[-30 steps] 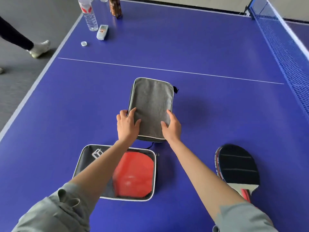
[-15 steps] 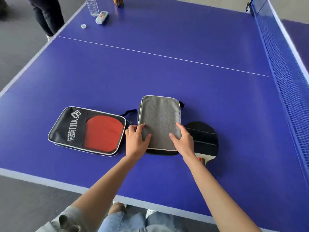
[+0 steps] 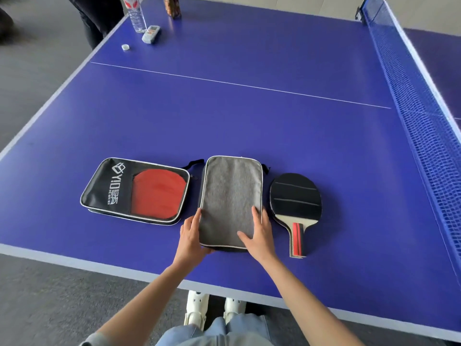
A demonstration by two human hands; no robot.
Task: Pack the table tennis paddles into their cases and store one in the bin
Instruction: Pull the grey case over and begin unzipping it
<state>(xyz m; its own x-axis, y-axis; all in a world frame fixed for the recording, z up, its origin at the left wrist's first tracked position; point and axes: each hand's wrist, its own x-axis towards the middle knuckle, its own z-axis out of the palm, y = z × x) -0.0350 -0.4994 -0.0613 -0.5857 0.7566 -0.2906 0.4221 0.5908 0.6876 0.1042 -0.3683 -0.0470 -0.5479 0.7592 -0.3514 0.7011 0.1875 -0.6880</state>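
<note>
A grey fabric paddle case [image 3: 230,196] lies flat near the front edge of the blue table [image 3: 249,121]. My left hand [image 3: 190,237] grips its near left corner, fingers curled under the edge. My right hand [image 3: 259,233] rests flat on its near right part. To the left lies a black case [image 3: 112,188] with a red paddle [image 3: 158,193] showing through its window. Right of the grey case a black-faced paddle [image 3: 295,198] lies loose, handle toward me. No bin is in view.
The blue net [image 3: 424,121] runs along the right side. At the far left corner stand a water bottle [image 3: 136,15], a small white device [image 3: 151,33], a bottle cap [image 3: 125,47] and a brown container [image 3: 172,6]. Another person's dark legs [image 3: 97,18] stand beside that corner.
The camera has pulled back and the grey case has come toward the table's front edge. My left hand moved from on top of the case to gripping its near left corner.
</note>
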